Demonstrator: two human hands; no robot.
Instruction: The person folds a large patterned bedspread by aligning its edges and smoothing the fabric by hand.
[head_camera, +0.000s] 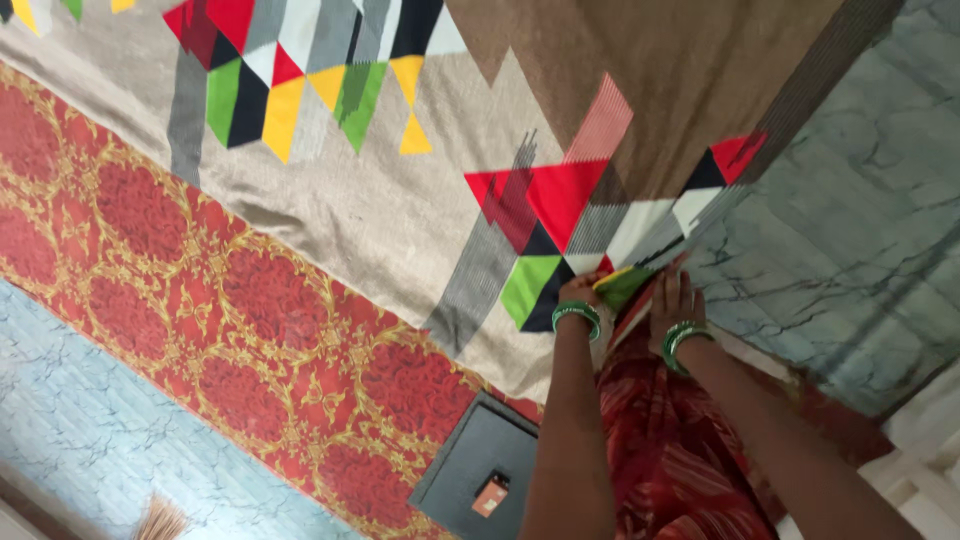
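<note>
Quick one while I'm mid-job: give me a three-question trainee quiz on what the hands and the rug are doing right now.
1. True or false: both hands, the left hand and the right hand, are at the edge of the geometric-patterned rug.
2. What is worn on each wrist? A) green bangles B) a watch C) nothing
3. Fill in: the rug lies partly over a red and gold ______ mat.

Key: 1 true; 2 A, green bangles; 3 floral.
</note>
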